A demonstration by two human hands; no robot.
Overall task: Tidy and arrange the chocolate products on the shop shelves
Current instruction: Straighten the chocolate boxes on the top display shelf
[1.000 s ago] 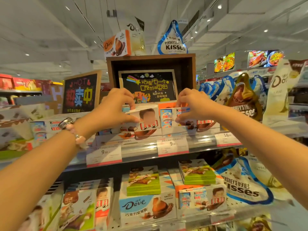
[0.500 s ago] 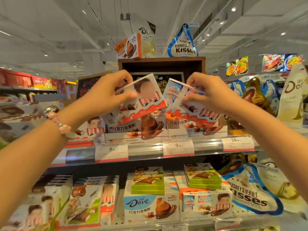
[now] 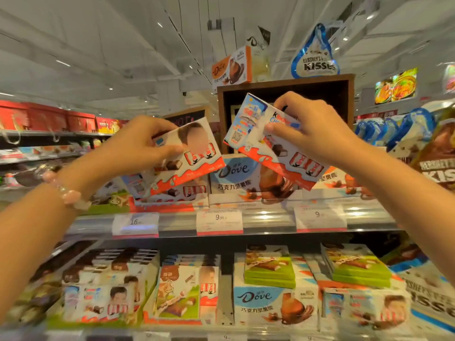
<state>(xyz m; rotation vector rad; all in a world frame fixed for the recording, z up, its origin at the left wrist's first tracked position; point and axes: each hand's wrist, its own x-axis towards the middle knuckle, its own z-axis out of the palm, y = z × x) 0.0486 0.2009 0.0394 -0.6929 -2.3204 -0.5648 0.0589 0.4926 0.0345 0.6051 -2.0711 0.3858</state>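
Item, centre left of frame: white-and-red chocolate box (image 3: pixel 183 156), tilted, pinched at its upper left by the left hand (image 3: pixel 138 143), thumb in front and fingers curled behind; held clear of the upper shelf (image 3: pixel 266 219), seemingly for re-siting. Item, centre right: matching second box (image 3: pixel 268 143), tilted opposite, gripped along its top edge by the right hand (image 3: pixel 312 134); both hang above the Dove box (image 3: pixel 248 175), probably misplaced stock there.

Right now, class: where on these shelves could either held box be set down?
Little bare room shows. The upper shelf front row is packed around the Dove box. Lower shelf: a narrow gap left of the lower Dove box; everything else is crowded.
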